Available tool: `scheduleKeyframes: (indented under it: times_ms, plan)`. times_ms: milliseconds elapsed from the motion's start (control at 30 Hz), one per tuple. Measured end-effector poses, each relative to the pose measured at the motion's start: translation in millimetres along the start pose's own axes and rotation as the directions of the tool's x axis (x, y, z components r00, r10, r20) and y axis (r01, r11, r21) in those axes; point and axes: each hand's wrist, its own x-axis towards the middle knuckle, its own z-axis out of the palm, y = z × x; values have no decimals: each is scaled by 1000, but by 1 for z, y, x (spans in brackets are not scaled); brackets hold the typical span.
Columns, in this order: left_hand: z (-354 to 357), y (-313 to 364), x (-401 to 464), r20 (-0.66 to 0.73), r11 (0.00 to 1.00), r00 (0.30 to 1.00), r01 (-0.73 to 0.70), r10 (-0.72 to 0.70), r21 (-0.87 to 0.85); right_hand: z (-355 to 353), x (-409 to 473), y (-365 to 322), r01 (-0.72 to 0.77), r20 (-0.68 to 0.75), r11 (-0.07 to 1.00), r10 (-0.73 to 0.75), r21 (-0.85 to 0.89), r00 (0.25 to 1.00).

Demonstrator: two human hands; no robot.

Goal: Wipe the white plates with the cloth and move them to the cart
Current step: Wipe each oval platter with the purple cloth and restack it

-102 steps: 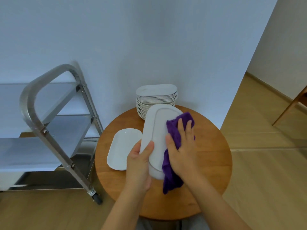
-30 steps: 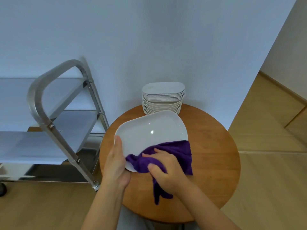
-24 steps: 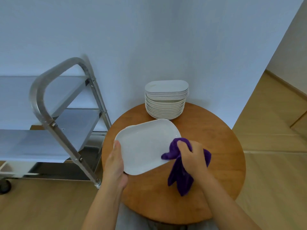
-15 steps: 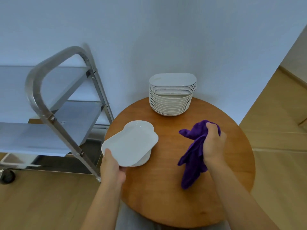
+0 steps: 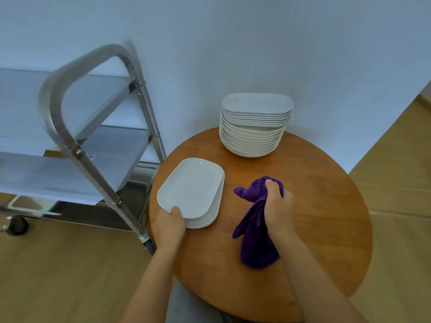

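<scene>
**Two wiped plates near the tabletop edge, none on the cart yet**

We see a round wooden tabletop (image 5: 326,206) from above. Our left hand (image 5: 169,226) grips the near corner of a white rectangular plate (image 5: 191,187), thumb on top, as it rests on a second plate (image 5: 215,206) of the same shape. Both sit at the tabletop's left edge, just beside the metal cart (image 5: 70,136). Our right hand (image 5: 276,206) is clenched around a purple cloth (image 5: 254,241), which hangs bunched over the middle of the tabletop, its lower end seemingly touching the wood. A tall stack of white plates (image 5: 254,129) stands at the far side against the wall.

We judge several risks. The one-handed corner grip gives little control, so lifting both plates together could let the lower one slide off and fall to the floor. The pair lies close to the rim, so a nudge may tip them over. The cart's slanted handle bar stands between the plates and the shelves and could be struck in transit. The tall stack mixes two plate shapes and may wobble if bumped.
</scene>
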Motion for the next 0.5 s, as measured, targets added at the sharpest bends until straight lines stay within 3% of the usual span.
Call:
scheduleKeyframes:
  times_ms: [200, 300, 500]
  plan:
    - [4, -4, -4, 51, 977, 998, 28, -40, 211, 3, -4, -2, -38, -29, 999, 38, -11, 999]
    - [3, -7, -8, 93, 899, 995, -4, -41, 439, 6, -6, -3, -15, -59, 1000, 14, -9, 998]
    - [-1, -3, -5, 114, 772, 993, -39, -43, 635, 8, -7, -3, -22, -64, 1000, 22, -8, 998]
